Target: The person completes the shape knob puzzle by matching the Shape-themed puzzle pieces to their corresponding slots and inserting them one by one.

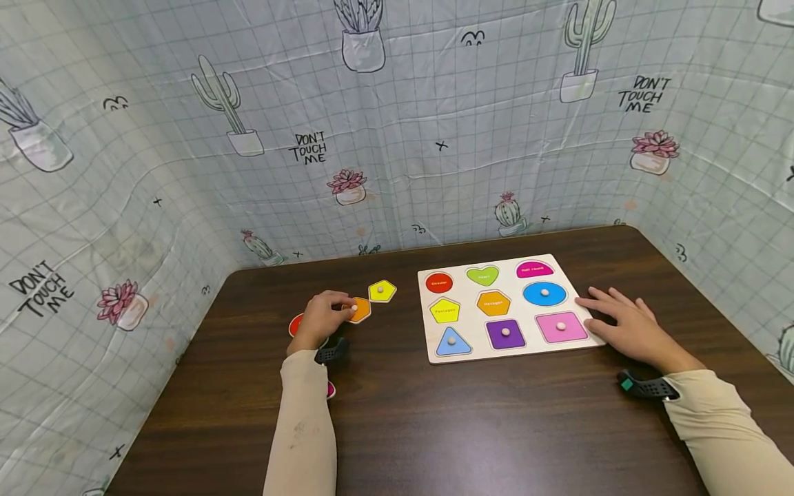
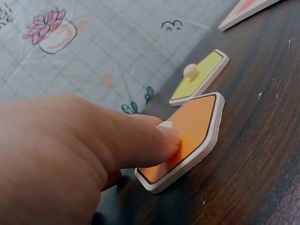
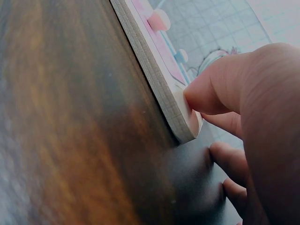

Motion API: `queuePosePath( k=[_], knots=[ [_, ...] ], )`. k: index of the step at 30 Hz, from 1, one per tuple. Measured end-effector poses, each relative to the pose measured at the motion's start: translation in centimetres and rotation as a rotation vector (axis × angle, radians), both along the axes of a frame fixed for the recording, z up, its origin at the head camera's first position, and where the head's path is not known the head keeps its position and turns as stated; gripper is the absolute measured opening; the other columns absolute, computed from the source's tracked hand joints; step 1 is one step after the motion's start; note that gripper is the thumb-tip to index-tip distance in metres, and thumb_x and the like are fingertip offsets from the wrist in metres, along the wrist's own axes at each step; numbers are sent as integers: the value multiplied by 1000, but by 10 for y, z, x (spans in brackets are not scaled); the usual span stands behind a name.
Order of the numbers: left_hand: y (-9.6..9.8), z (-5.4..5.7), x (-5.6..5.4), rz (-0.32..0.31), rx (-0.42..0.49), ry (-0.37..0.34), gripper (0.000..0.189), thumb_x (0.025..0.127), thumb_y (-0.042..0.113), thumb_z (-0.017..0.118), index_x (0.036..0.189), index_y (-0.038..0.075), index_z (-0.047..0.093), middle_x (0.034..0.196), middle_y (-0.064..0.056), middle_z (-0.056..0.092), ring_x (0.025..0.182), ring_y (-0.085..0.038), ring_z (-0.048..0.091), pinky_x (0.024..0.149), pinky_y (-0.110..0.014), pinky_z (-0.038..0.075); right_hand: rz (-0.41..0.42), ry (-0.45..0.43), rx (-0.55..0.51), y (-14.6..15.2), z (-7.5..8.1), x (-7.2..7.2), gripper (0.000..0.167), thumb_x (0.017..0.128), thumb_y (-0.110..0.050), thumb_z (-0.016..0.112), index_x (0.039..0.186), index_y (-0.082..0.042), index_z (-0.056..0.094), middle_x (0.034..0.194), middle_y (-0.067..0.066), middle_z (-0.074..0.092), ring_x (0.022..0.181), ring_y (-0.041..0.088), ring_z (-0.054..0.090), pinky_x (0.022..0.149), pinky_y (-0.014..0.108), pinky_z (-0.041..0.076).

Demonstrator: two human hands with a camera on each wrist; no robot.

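My left hand pinches the small knob of an orange hexagon puzzle piece at the left of the table. In the left wrist view the hexagon lies tilted across the picture, thumb and fingertip at its knob. A yellow pentagon piece lies just beyond it. On the right, my right hand rests with spread fingers at the right edge of the wooden shape board. Its thumb touches the board's near corner in the right wrist view.
Knobbed pieces sit in the board: a blue triangle, purple square, pink rectangle and blue oval. Other spots show printed shapes. A red piece and a magenta piece are partly hidden by my left arm. A patterned cloth hangs behind.
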State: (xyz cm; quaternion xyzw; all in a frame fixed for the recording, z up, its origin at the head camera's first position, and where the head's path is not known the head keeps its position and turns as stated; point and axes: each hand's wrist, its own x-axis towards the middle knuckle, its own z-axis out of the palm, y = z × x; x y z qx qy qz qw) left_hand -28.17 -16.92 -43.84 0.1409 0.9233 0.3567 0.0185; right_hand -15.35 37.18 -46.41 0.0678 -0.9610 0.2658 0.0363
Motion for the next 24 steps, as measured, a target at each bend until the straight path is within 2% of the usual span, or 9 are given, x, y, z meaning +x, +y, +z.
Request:
queuePosePath(
  k=[6, 17, 21, 24],
  knots=[
    [-1, 2, 1, 1, -4, -12, 20, 94, 14, 71, 109, 2, 76, 129, -18, 61, 122, -39, 53, 104, -54, 42, 0, 2, 3, 1, -2, 0, 49, 100, -28, 60, 141, -2, 54, 151, 32, 35, 142, 56, 18, 107, 76, -1],
    [-3, 1, 0, 52, 38, -44, 15, 93, 15, 71, 102, 3, 76, 126, -16, 63, 117, -35, 56, 101, -50, 46, -2, 1, 5, 0, -1, 0, 50, 100, -28, 59, 141, -2, 54, 151, 33, 36, 142, 56, 18, 107, 76, -1],
    [-2, 2, -1, 80, 71, -16, 17, 94, 14, 71, 104, 1, 75, 130, -17, 61, 122, -37, 54, 103, -50, 44, -3, 3, 6, 0, -1, 0, 49, 100, -28, 59, 141, -2, 54, 151, 33, 36, 142, 56, 18, 107, 76, -1],
    [0, 3, -2, 100, 96, 34, 20, 93, 12, 71, 106, -2, 74, 134, -18, 60, 125, -38, 53, 105, -50, 42, -3, 2, 6, 1, -1, 0, 49, 100, -28, 59, 141, -2, 54, 151, 33, 36, 142, 56, 18, 107, 76, -1]
  ],
)
